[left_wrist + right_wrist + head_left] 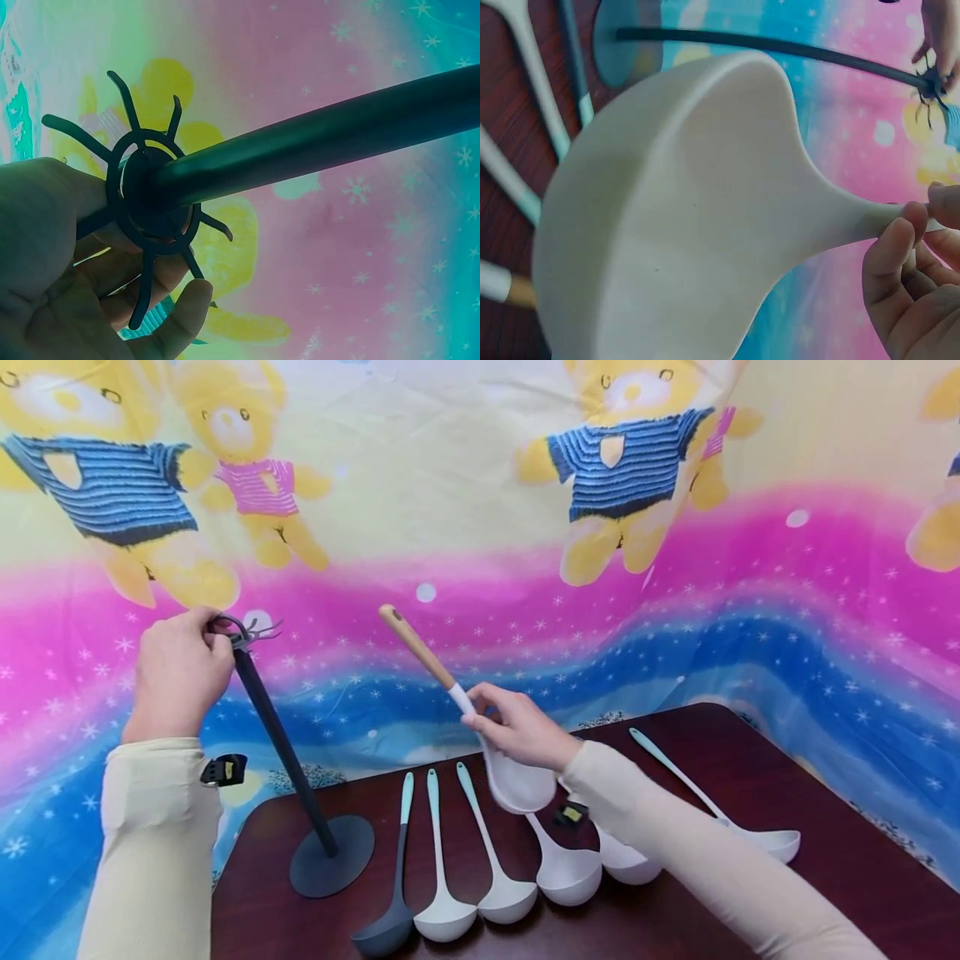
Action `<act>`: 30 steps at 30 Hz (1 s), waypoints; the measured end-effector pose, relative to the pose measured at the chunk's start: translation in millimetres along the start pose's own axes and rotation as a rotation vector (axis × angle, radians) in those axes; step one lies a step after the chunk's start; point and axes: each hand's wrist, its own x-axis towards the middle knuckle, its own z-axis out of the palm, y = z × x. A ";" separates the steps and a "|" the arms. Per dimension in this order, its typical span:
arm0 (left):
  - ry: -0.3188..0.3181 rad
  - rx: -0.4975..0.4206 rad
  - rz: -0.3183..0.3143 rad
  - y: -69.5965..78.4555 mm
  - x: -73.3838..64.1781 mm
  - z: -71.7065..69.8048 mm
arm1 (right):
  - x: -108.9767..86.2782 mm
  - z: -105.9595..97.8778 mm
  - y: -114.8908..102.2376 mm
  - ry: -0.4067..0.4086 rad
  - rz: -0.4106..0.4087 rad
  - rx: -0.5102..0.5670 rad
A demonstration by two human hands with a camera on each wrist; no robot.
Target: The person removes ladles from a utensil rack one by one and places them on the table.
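Observation:
My left hand (180, 664) grips the hooked top of a black utensil stand (281, 743). In the left wrist view, its fingers lie around the ring of curved hooks (112, 176), with no utensil seen on those hooks. My right hand (521, 722) pinches the white neck of a ladle (423, 647) that has a wooden handle. The ladle is raised above the table, tilted, with its handle pointing up toward the stand. Its white bowl (697, 217) fills much of the right wrist view.
On the dark table (675, 927) lie a dark grey ladle (386, 931) and several white ladles (444, 918), side by side. Another white ladle (776, 843) lies at the right, partly behind my right forearm. A patterned cloth (450, 485) hangs behind the table.

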 end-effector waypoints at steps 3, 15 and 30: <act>0.001 0.000 0.001 0.4 -0.3 -0.6 | -16.2 -19.8 6.8 0.017 0.029 -0.054; 0.006 -0.011 0.015 5.6 -2.6 5.6 | -98.9 -112.1 31.4 0.037 0.180 -0.366; 0.009 -0.020 0.016 -1.5 0.9 0.8 | -175.3 -204.1 98.1 -0.015 0.439 -0.643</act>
